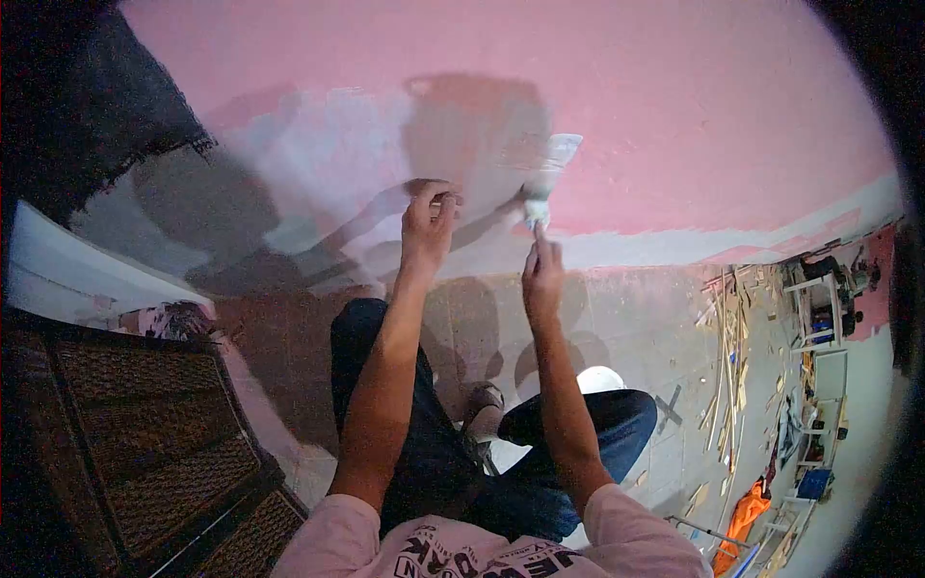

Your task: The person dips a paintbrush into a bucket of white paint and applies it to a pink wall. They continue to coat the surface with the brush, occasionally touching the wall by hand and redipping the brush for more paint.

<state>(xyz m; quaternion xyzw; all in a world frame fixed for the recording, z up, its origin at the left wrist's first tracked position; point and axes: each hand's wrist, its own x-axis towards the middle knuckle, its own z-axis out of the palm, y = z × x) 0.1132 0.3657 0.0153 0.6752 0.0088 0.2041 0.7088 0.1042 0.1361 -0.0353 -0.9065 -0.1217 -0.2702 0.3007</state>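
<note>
My right hand (544,275) grips the handle of a paintbrush (537,212), its head up against the wall (694,116). A bright white paint patch (567,149) lies on the pink just above the brush. To its left, my left hand (431,217) is raised close to the wall, fingers loosely bent and apart with nothing visible between them. White and greyish paint covers the lower part of the wall around both hands, under the shadows of my arms and head. A white bucket (599,379) stands on the floor beside my right knee, partly hidden by it.
Dark paint (106,106) covers the wall's upper left. A dark framed panel with woven-looking inserts (145,395) is at lower left. Wood strips (727,366) litter the tiled floor at right, near an orange cloth (742,520) and white shelf-like frames (814,313).
</note>
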